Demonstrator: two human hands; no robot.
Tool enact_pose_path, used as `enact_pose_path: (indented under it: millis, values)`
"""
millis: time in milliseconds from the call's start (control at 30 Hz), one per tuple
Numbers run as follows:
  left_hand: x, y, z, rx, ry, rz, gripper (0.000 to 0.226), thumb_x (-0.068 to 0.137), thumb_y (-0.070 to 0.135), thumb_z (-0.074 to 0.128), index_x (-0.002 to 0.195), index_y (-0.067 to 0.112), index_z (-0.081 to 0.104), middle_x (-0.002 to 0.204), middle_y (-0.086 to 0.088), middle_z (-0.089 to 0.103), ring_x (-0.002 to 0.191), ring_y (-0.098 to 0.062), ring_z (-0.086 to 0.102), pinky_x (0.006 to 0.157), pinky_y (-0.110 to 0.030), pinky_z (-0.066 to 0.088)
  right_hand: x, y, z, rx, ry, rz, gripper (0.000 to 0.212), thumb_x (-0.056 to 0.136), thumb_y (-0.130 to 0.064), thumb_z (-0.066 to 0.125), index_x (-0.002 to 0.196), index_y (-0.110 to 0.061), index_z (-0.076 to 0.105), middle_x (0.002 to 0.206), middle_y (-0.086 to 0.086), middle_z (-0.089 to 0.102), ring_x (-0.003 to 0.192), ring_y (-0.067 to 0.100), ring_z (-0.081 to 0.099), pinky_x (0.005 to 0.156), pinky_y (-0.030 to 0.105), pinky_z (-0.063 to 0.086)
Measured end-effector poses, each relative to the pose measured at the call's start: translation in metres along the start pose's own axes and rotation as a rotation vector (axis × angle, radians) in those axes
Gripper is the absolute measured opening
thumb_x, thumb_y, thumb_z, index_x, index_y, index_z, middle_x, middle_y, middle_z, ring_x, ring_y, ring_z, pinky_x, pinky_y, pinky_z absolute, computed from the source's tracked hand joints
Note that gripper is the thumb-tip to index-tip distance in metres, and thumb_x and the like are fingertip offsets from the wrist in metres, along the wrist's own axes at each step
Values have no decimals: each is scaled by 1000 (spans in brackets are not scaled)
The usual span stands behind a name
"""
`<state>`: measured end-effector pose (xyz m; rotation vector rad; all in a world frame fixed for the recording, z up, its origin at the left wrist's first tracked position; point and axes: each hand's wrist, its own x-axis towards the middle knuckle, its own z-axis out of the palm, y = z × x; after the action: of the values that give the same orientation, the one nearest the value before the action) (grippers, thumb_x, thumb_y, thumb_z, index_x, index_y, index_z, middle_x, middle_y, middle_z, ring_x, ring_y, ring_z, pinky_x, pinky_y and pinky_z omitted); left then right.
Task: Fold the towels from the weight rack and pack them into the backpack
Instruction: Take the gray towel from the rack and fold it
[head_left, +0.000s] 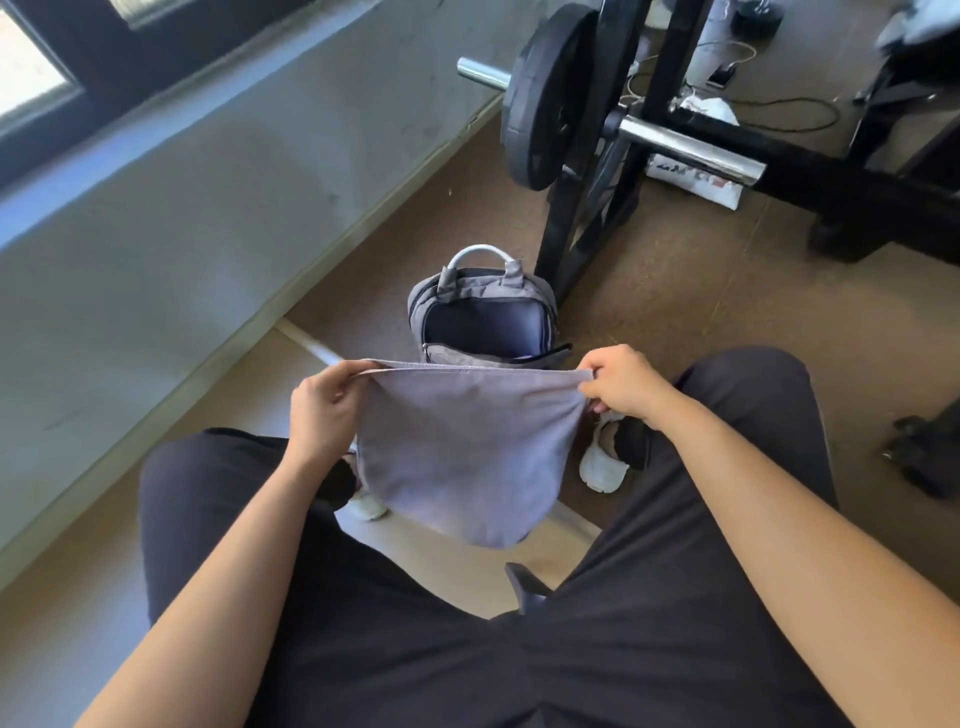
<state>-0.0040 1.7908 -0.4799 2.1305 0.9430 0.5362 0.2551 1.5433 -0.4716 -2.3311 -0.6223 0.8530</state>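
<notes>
Floor-standing backpack (480, 317) gapes unzipped; left hand (322, 410) and right hand (626, 382) pinch towel (462, 447).

Gym room: black weight rack (587, 218), plate-loaded barbell (691, 148), brown rubber floor (701, 312), grey wall (208, 182).

Bare forearms, no sleeves — black trousers (649, 597) on both legs, white trainers (602, 462) below.

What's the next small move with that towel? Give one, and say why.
Probably bring the left hand across to the right hand, halving the grey towel. It hangs wide between both hands, not compact, and the backpack stands open just beyond.
</notes>
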Motion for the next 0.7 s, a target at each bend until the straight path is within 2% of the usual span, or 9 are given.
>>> enact_pose_path:
  millis: [100, 167, 233, 300, 400, 500, 567, 633, 700]
  values:
    - [-1, 0, -1, -227, 77, -116, 15, 93, 16, 68, 97, 30, 73, 81, -6, 75, 73, -15, 61, 73, -33, 49, 3, 3, -1, 27, 105, -37, 11, 91, -9, 61, 90, -15, 71, 91, 10, 69, 88, 27, 65, 77, 41, 56]
    - [-1, 1, -3, -326, 123, -196, 16, 92, 17, 72, 103, 28, 66, 79, -11, 71, 70, -17, 56, 72, -34, 48, 3, 2, -2, 97, 120, -49, 13, 95, -14, 58, 92, -14, 70, 91, 9, 68, 89, 28, 63, 78, 41, 52]
    - [2, -2, -4, -296, 130, -224, 22, 92, 19, 76, 108, 32, 67, 79, -2, 71, 71, -13, 59, 78, -32, 52, 5, 2, -2, 142, 141, -50, 15, 96, -16, 57, 91, -14, 71, 90, 10, 69, 91, 29, 63, 80, 44, 53]
    - [2, -2, -2, -323, 96, -246, 12, 93, 19, 76, 98, 29, 74, 76, 11, 74, 71, -4, 64, 81, -32, 54, 6, 2, -2, 192, 169, -52, 15, 95, -15, 57, 90, -15, 71, 88, 9, 69, 89, 28, 64, 78, 42, 52]
    - [1, 2, 1, -412, 93, -272, 15, 97, 15, 71, 84, 22, 74, 65, 21, 70, 63, 5, 60, 72, -19, 50, 6, 4, 0, 234, 205, -61, 16, 97, -17, 56, 93, -12, 71, 86, 13, 67, 82, 23, 60, 71, 35, 45]
    - [1, 6, 1, -456, 119, -282, 19, 100, 17, 66, 81, 16, 70, 60, 17, 66, 58, 3, 58, 63, -15, 49, 5, 6, 2, 227, 206, -84, 24, 100, -23, 55, 90, -5, 68, 85, 23, 63, 76, 20, 55, 68, 34, 40]
    - [3, 4, 2, -441, 130, -299, 21, 99, 19, 66, 79, 18, 69, 60, 15, 63, 57, 1, 55, 61, -20, 49, 5, 4, 2, 239, 232, -92, 27, 100, -24, 56, 87, -2, 65, 81, 25, 61, 72, 20, 52, 67, 34, 39]
    - [3, 1, 3, -384, 133, -283, 23, 96, 27, 69, 74, 22, 69, 64, 10, 60, 59, -4, 52, 63, -30, 48, 4, 2, 3, 240, 282, -107, 27, 99, -23, 57, 83, -3, 64, 72, 20, 58, 68, 20, 50, 65, 35, 38]
    - [2, 1, 6, -317, 124, -270, 23, 92, 36, 70, 74, 23, 68, 67, 6, 60, 64, -12, 53, 65, -39, 50, 1, -2, 6, 232, 327, -117, 24, 98, -23, 58, 82, -6, 65, 72, 12, 61, 70, 21, 55, 64, 34, 43]
